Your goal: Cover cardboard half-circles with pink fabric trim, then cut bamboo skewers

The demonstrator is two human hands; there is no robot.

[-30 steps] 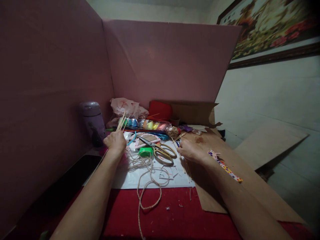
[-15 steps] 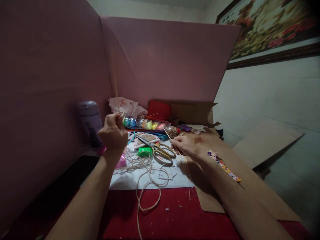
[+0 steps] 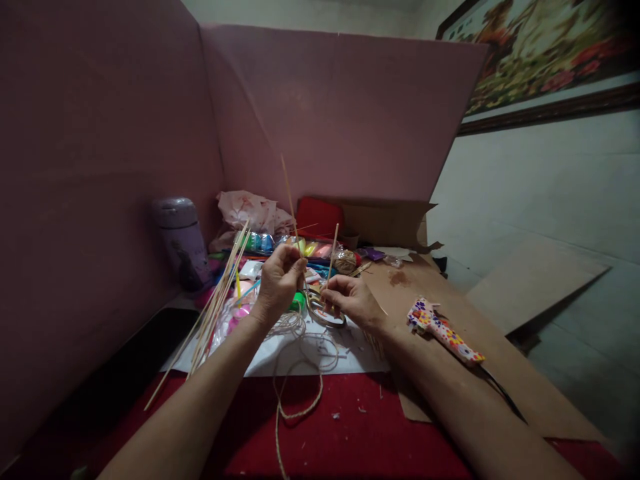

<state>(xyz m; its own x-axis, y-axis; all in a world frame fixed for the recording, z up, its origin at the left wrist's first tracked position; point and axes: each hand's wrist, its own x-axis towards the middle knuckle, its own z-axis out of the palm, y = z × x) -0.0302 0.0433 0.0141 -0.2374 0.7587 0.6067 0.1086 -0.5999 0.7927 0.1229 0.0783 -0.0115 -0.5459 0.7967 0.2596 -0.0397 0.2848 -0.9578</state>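
Observation:
My left hand [image 3: 283, 275] is closed on a long thin wooden stick [image 3: 287, 183] that points up toward the pink board. My right hand [image 3: 353, 299] pinches a shorter wooden stick [image 3: 334, 248], held nearly upright. Between and below the hands lie the scissors [image 3: 327, 322], gold-handled and partly hidden by my hands. A green block of clay [image 3: 297, 302] shows beside my left wrist. Left of my left forearm, a bundle of long sticks [image 3: 217, 313] lies slantwise. Loose twine [image 3: 295, 417] coils on the white paper and trails over the red cloth.
A lilac bottle [image 3: 181, 243] stands at the left by a dark flat object [image 3: 135, 360]. Packs of coloured clay [image 3: 320, 250] and a twine ball [image 3: 345, 261] lie at the back. A flower-patterned glue gun [image 3: 445, 330] rests on the cardboard [image 3: 520, 373] at right.
My left hand has moved right and down, now holding a long stick near my right hand. The bundle of sticks at left has come into view. My right hand's stick is now more upright.

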